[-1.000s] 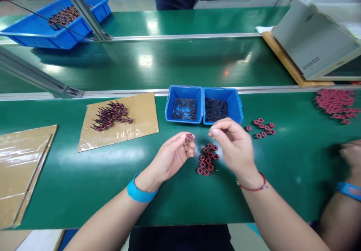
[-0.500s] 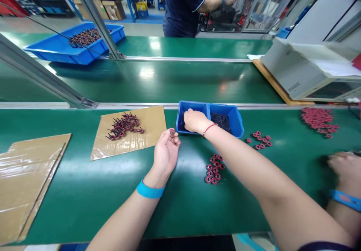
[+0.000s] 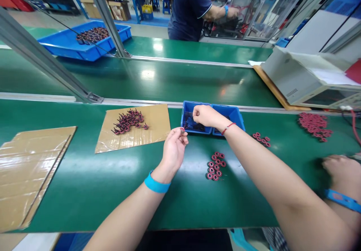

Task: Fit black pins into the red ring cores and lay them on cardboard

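My left hand point(image 3: 175, 147) pinches a small red ring part point(image 3: 182, 130) at the near left corner of the blue two-part bin point(image 3: 241, 122). Over the bin's left compartment, which holds dark small pieces point(image 3: 190, 122), is my right hand point(image 3: 205, 115), its fingers closed; what they hold, if anything, is hidden. Several red ring parts point(image 3: 216, 165) lie on the green table below the bin. On a cardboard sheet point(image 3: 152, 125) to the left sits a pile of red rings with black pins point(image 3: 128, 121).
More red rings lie right of the bin point(image 3: 261, 139) and farther right point(image 3: 314, 126). Another person's hand point(image 3: 337, 168) rests at the right edge. Wrapped cardboard point(image 3: 34, 168) lies left. Behind stand a metal post point(image 3: 105, 17), a blue tray point(image 3: 87, 53) and a grey machine point(image 3: 304, 78).
My right hand has lifted slightly and shifted right within the bin area, showing more of the left compartment. The left hand still holds the ring part. The whole view has shifted a little.
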`<state>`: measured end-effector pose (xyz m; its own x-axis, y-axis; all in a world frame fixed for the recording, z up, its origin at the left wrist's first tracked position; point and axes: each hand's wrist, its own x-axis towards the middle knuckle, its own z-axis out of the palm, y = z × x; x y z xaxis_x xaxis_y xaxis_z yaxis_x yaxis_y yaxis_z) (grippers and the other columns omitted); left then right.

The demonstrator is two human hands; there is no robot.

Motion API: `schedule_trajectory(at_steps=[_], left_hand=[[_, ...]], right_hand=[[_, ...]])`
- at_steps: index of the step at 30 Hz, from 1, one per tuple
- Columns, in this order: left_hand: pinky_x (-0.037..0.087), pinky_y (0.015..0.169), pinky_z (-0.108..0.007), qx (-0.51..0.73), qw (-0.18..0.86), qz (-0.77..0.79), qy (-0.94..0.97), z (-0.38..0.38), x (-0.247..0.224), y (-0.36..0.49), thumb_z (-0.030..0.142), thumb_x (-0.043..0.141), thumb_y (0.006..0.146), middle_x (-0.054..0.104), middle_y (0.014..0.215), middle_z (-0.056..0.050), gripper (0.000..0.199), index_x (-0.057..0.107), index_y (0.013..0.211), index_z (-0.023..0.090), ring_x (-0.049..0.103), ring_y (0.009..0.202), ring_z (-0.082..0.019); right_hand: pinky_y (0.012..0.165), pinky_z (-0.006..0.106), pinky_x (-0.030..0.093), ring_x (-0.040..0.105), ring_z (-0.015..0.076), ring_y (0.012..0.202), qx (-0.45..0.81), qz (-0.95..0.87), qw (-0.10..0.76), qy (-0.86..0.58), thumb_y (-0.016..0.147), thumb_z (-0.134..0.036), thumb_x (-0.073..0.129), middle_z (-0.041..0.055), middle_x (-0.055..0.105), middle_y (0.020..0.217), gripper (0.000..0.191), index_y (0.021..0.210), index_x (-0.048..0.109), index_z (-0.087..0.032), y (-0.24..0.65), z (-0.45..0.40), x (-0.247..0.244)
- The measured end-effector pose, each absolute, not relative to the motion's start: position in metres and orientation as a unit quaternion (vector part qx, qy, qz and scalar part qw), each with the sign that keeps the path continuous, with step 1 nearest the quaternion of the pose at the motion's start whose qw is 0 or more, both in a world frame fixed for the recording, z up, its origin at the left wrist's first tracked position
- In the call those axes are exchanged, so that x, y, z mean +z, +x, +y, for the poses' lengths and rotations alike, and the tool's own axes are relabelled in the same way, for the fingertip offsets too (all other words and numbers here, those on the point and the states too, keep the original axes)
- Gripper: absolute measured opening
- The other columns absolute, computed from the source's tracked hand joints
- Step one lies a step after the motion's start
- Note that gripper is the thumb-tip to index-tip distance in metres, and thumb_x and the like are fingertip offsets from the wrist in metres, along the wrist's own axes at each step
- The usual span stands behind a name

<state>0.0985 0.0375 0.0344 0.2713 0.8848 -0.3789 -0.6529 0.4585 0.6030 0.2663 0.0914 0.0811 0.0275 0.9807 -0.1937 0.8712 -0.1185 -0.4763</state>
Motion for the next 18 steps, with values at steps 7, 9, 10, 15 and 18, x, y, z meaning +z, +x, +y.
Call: schedule_trajectory(at_steps=[7,9,10,15,18], left_hand=[[0.041,0.057,-0.022,0.415,0.826,0.309,0.223,0.024,0.037,0.102,0.02,0.066,0.083,0.062,0.069,-0.003,0.007,0.064,0.08,0.013,0.053,0.058,-0.01],[0.041,0.058,-0.022,0.392,0.834,0.303,0.242,0.02,0.036,0.102,0.022,0.069,0.082,0.062,0.069,-0.003,0.01,0.065,0.082,0.013,0.053,0.059,-0.01],[0.042,0.059,-0.022,0.384,0.836,0.303,0.25,0.018,0.036,0.102,0.023,0.07,0.081,0.063,0.07,-0.003,0.011,0.065,0.083,0.013,0.054,0.06,-0.011],[0.043,0.061,-0.023,0.346,0.847,0.278,0.291,0.009,0.038,0.102,0.027,0.074,0.08,0.065,0.075,-0.003,0.016,0.068,0.088,0.015,0.056,0.064,-0.011],[0.045,0.063,-0.023,0.309,0.855,0.26,0.327,0.005,0.042,0.101,0.031,0.077,0.079,0.065,0.077,-0.002,0.019,0.069,0.089,0.016,0.058,0.065,-0.011]], right_hand=[[0.066,0.024,0.053,0.068,0.0124,0.065,0.358,-0.555,0.352,-0.664,0.078,-0.013,0.059,0.0002,0.067,0.071,0.008,0.084,0.056,-0.017,0.283,0.049,0.077],[0.067,0.026,0.054,0.067,0.0119,0.065,0.372,-0.522,0.4,-0.655,0.078,-0.016,0.06,-0.0003,0.067,0.073,0.009,0.086,0.056,-0.018,0.288,0.031,0.075],[0.068,0.026,0.054,0.067,0.0117,0.065,0.375,-0.509,0.419,-0.652,0.078,-0.018,0.06,-0.0003,0.067,0.075,0.009,0.086,0.056,-0.018,0.29,0.021,0.074],[0.071,0.029,0.051,0.063,0.013,0.071,0.34,-0.508,0.45,-0.651,0.081,-0.021,0.061,0.001,0.068,0.079,0.007,0.088,0.065,-0.018,0.292,-0.021,0.063],[0.074,0.029,0.048,0.062,0.0133,0.076,0.261,-0.583,0.403,-0.656,0.084,-0.011,0.058,0.0021,0.069,0.084,0.013,0.085,0.068,-0.019,0.279,-0.041,0.056]])
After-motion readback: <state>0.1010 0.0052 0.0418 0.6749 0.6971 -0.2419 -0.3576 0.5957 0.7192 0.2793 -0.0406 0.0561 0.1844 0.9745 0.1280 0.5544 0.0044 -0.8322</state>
